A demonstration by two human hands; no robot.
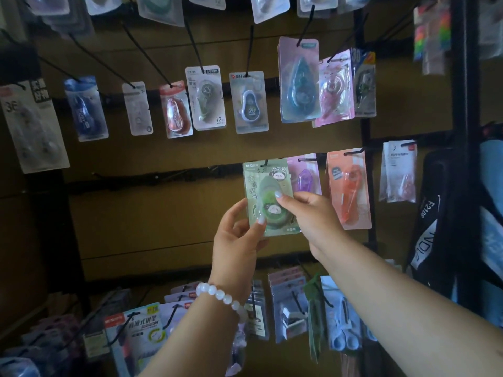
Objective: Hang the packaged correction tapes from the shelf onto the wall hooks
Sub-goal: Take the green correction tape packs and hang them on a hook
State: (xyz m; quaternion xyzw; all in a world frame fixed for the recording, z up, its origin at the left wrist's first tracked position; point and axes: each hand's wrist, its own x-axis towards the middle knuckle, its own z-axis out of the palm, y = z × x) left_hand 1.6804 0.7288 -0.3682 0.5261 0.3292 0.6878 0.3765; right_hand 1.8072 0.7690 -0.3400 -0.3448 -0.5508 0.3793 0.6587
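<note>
Green pack is pinched in both my hands, left hand on its lower left edge and right hand across the blister, its top at a hook on the middle rail. I should keep it level and ease the top hole along the prong; whether it is threaded I cannot tell. Neighbouring hooks carry a purple pack and an orange pack.

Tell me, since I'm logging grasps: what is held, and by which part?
The green pack, in both hands: left hand at its lower left edge, right hand at its right side.
</note>
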